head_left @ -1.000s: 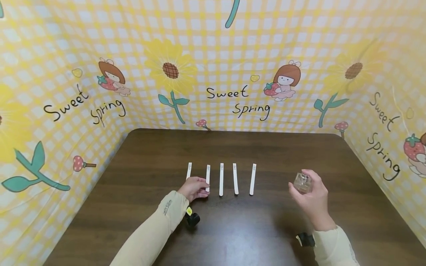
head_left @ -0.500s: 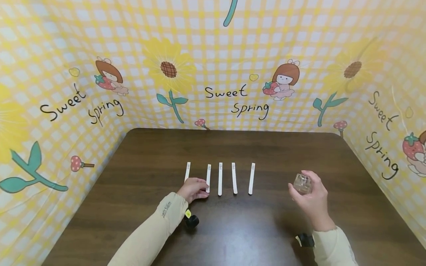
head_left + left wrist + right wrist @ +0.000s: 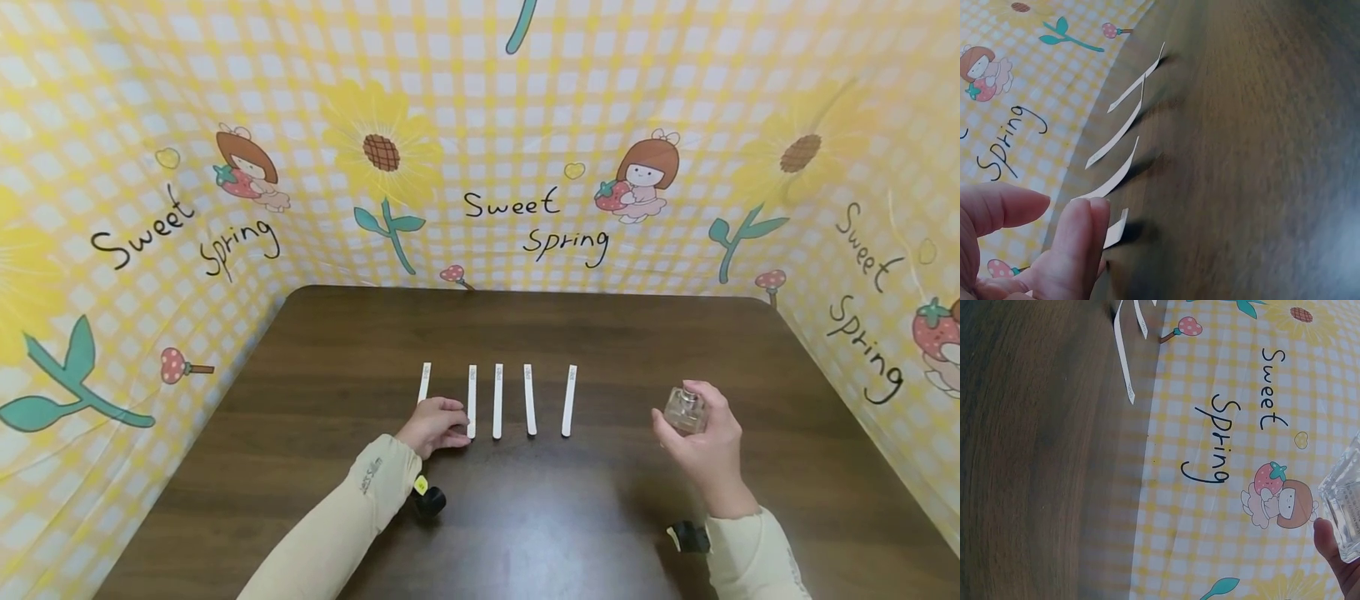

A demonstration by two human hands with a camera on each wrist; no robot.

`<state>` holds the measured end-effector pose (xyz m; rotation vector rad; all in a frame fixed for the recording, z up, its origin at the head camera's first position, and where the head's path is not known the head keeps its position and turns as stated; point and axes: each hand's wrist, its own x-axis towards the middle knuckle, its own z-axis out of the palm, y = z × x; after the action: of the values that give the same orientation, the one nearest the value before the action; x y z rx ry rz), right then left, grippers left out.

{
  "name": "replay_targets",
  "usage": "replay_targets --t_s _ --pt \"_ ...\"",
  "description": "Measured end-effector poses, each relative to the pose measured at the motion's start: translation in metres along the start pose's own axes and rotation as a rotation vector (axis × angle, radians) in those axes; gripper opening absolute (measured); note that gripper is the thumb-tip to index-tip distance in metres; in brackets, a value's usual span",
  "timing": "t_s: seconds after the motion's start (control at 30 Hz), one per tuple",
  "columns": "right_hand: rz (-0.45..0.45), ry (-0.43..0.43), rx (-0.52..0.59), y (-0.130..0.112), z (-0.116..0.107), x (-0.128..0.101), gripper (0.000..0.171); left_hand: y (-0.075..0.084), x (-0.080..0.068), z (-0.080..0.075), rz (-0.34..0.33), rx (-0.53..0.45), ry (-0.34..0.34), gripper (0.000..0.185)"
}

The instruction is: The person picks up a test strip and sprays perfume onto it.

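The second paper strip [image 3: 472,401] now lies straight like the other strips, where before it leaned to one side.

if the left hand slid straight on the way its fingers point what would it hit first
Probably the second white strip. The left hand lies on the table with its fingers aimed right, right at that strip's near end; whether they already touch it is unclear. The third strip comes next.
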<state>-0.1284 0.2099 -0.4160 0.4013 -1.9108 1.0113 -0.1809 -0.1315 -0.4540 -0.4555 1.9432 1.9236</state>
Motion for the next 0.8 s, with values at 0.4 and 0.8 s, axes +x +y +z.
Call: replay_targets --t_s 0.4,0.8 --pt "0.018 -0.018 0.002 0.0 -0.002 0.0 0.069 0.017 -0.005 -0.034 0.064 0.204 0.135 0.036" --pt "0.046 -0.025 0.042 0.005 -0.005 -0.002 0.07 0.014 0.005 -0.079 0.123 0.413 0.259 0.031"
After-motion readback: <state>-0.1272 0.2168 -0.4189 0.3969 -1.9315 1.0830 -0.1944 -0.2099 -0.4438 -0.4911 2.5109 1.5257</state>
